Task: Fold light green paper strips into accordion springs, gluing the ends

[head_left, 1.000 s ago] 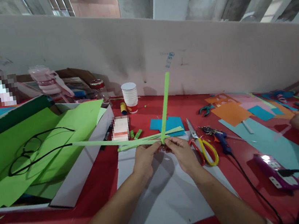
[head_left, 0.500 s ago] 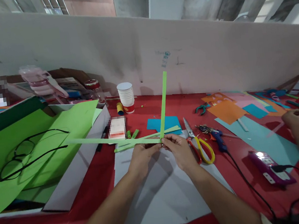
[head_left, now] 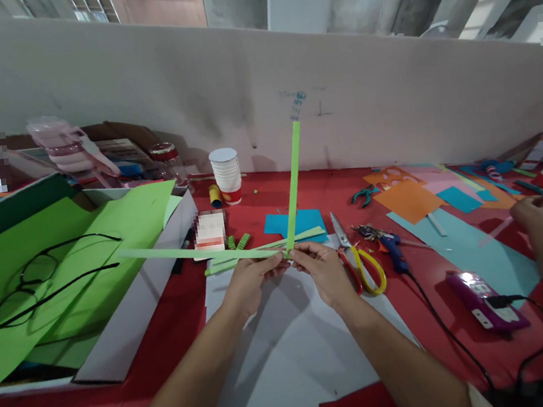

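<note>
Two green paper strips meet at a corner between my fingertips. One paler strip [head_left: 198, 255] runs out to the left, and a brighter strip [head_left: 295, 184] points up and away. My left hand [head_left: 252, 283] pinches the left strip close to the joint. My right hand [head_left: 319, 269] pinches the corner where the upright strip starts. Both hands are closed, held over white paper sheets [head_left: 292, 361]. Behind the fingers lie more green strips [head_left: 313, 233] and a blue paper piece [head_left: 274, 223]. Small folded green pieces [head_left: 243, 241] sit just beyond.
Scissors [head_left: 359, 259] and a blue glue gun [head_left: 394, 251] with a cord lie to the right, near a purple power box [head_left: 487, 302]. Left is a white box [head_left: 141, 314] with green paper and glasses [head_left: 41, 280]. Paper cups [head_left: 226, 176] stand behind. Another person's hands [head_left: 536, 215] work at far right.
The view has shifted slightly, so the scene sits a little further left and higher. My hands keep their pinch on the strips, with almost no other movement.
</note>
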Demonstrator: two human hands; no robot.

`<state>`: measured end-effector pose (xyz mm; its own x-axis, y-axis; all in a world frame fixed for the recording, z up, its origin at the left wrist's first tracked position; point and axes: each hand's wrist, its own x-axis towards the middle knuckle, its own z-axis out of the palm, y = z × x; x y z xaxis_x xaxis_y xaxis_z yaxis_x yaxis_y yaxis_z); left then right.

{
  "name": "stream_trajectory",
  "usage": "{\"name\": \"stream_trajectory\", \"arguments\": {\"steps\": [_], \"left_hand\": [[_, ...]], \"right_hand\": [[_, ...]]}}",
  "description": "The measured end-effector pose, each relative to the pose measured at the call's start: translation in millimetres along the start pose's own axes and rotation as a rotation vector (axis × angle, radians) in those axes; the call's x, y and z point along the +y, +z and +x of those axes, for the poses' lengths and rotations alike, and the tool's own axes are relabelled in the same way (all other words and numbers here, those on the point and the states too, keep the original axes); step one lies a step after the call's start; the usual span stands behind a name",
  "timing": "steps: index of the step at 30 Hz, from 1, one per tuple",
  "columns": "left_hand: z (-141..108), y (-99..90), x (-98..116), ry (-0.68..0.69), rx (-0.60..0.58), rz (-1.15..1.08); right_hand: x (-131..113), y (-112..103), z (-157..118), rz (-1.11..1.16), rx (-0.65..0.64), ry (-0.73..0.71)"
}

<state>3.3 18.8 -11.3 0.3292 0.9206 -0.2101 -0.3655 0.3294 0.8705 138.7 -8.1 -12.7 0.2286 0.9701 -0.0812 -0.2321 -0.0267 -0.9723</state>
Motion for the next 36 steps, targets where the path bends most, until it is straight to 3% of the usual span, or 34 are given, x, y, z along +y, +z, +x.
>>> {"name": "stream_trajectory", "arguments": {"steps": [5, 20, 24, 36], "left_hand": [[0, -3.2, -1, 0.020, -0.028, 0.030], [5, -3.5, -6, -0.160, 0.022, -0.120], [5, -2.9, -5, -0.170, 0.058, -0.123], [10, -8.3, -7, -0.184, 0.006, -0.044]], "right_hand": [[1, -2, 2, -0.035, 0.003, -0.024], [-1, 0, 1, -0.009, 0.026, 0.029], [2, -1, 0, -0.042, -0.025, -0.015], [5, -1, 0, 0.033, -0.086, -0.023]]}}
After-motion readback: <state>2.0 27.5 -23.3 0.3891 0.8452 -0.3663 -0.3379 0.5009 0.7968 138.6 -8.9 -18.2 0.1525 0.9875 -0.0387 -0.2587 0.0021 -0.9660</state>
